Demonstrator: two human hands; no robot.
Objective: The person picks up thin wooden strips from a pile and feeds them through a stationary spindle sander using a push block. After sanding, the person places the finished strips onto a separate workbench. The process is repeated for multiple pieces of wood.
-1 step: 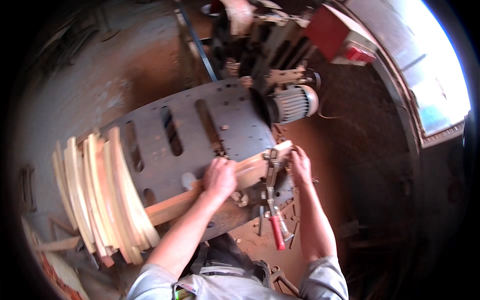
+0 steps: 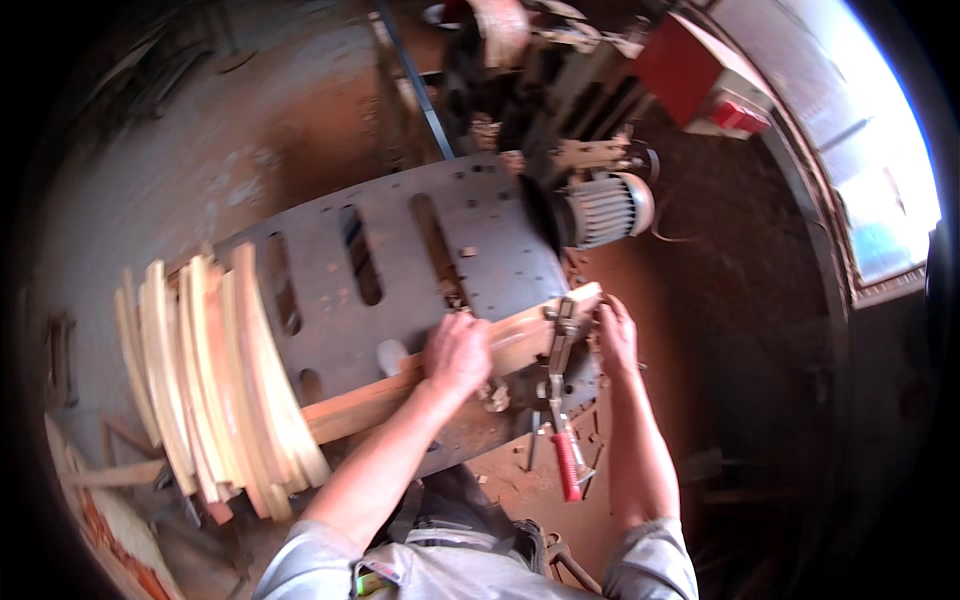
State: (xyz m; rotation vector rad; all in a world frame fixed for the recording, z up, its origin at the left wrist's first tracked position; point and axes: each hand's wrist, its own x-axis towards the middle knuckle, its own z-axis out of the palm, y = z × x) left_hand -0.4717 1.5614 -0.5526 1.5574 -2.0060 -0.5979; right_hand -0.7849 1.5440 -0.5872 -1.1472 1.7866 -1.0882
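A long wooden piece [image 2: 370, 405] lies slantwise across the near part of a slotted grey metal machine table [image 2: 390, 290]. Bent over its middle, my left hand [image 2: 458, 355] grips it with closed fingers. At the wood's right end, my right hand [image 2: 617, 335] holds the tip with curled fingers, partly hidden and a little blurred. Between my hands, a metal toggle clamp [image 2: 560, 360] crosses the wood, its red handle [image 2: 567, 465] pointing down toward me.
Several curved wooden strips [image 2: 215, 380] are stacked across the table's left end. A finned electric motor [image 2: 605, 210] sits beyond its right corner, below a red and white box [image 2: 705, 75]. Wood scraps lie around the clamp. A bright window [image 2: 880, 170] stands far right.
The whole view has shifted slightly, so the table, wood and motor appear a little farther right. Both hands keep their places on the wooden piece.
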